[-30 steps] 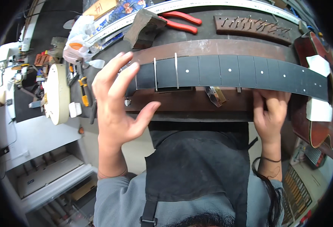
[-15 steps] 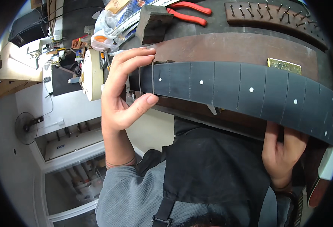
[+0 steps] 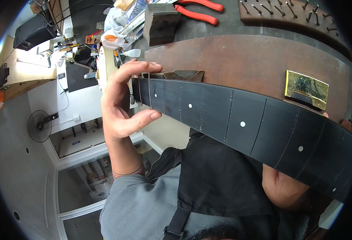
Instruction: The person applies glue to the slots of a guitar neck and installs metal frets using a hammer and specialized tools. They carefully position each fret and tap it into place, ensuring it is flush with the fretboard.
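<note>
A guitar neck with a black fingerboard point(image 3: 216, 116) and white dot inlays slants across the view, its right end nearer to me. My left hand point(image 3: 118, 114) curls round the narrow left end, fingers along the far edge and thumb by the near edge. Thin bands point(image 3: 149, 90) cross the board there. From beneath the wide part, my right hand point(image 3: 286, 188) grips the neck; a fingertip shows past the far edge, the rest is hidden. A small notched wooden piece point(image 3: 188, 75) lies against the far edge near my left hand.
A brown board point(image 3: 240, 56) covers the bench, with a shiny brass-coloured block point(image 3: 307, 89) on it. Behind stand a dark curved block point(image 3: 160, 26), red-handled pliers point(image 3: 202, 16) and a wooden holder with metal pins point(image 3: 256, 18). Plastic bags point(image 3: 114, 30) lie at the far left.
The neck's right end has swung toward me, uncovering more of the brass-coloured block and the notched wooden piece. My right hand has moved nearer along with it, and a fingertip now shows beyond the far edge.
</note>
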Motion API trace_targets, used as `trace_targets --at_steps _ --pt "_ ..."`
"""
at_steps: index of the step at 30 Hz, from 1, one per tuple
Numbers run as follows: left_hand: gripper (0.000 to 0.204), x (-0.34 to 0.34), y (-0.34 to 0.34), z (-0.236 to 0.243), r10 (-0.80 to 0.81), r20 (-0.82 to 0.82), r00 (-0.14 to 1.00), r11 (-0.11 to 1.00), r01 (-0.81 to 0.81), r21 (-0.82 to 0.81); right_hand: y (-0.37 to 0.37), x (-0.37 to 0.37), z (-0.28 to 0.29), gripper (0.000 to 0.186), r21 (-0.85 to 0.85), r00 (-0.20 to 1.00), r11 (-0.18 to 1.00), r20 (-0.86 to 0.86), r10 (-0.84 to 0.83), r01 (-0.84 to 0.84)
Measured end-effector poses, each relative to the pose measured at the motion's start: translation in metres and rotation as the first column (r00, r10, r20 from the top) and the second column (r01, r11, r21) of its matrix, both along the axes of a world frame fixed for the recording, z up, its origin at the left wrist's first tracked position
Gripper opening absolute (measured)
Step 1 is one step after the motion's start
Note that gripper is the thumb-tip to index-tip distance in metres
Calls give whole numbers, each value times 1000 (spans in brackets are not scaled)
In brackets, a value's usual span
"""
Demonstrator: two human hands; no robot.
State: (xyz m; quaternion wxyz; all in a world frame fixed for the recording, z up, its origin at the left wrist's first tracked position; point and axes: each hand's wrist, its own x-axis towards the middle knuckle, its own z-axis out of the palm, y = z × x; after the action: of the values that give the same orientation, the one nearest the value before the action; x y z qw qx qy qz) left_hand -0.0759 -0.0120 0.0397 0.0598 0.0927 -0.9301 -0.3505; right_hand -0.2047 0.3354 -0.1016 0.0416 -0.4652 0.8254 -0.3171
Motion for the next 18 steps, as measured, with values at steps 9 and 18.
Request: trace_targets --at_steps 9,18 --pt "86 2 -19 5 -146 67 987 985 151 -79 -10 0 2 46 6 999 999 7 -40 39" --pt "72 7 -17 0 -100 -12 995 995 100 19 -10 -1 2 45 2 998 998 21 -56 56"
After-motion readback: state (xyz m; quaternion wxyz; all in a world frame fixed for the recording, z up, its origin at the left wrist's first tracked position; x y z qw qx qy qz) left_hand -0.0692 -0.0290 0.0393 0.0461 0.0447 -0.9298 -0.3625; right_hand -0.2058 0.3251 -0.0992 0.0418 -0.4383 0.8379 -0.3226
